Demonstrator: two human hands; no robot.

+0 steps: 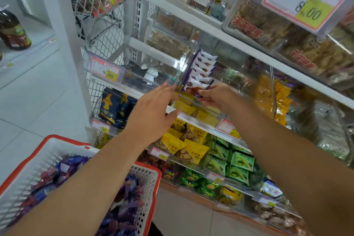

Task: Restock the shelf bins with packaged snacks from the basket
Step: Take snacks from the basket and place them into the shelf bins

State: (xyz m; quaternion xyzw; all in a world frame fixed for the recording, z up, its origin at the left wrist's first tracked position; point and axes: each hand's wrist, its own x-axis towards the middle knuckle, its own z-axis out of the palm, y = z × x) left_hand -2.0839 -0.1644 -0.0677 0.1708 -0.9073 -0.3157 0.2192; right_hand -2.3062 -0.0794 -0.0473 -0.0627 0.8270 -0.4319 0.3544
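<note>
— At the front lip of the clear shelf bin point(183, 67), what is being done by the hands?

— Both arms are stretched up and forward from the lower corners. The right hand point(218, 96) is held knuckles up, and the front purple-and-white snack packet point(195, 87) is pinched at its lower edge between thumb and fingertips. The left hand point(153, 113) is seen from its back, fingers straight and loosely together, their tips laid against the bin's front-left corner; nothing is gripped by it.

— How are the packets set?

— A row of the same packets point(204, 65) is stood on edge inside the bin, one behind another, faces turned toward the aisle. The row's long axis is run from the front lip up and back into the shelf.

— And the supply?

— More purple and blue packets are heaped in the red-rimmed white basket point(151, 184) at lower left, partly hidden under the left forearm.

— What is close by?

— Yellow packets point(193, 149) and green packets point(241, 161) are shelved just below the bin. A 9.90 price tag point(105, 72) is clipped to the left, and an 8.00 tag point(306, 0) is hung on an upper bin. Dark blue bags point(115, 107) are racked beside the mesh panel.
</note>
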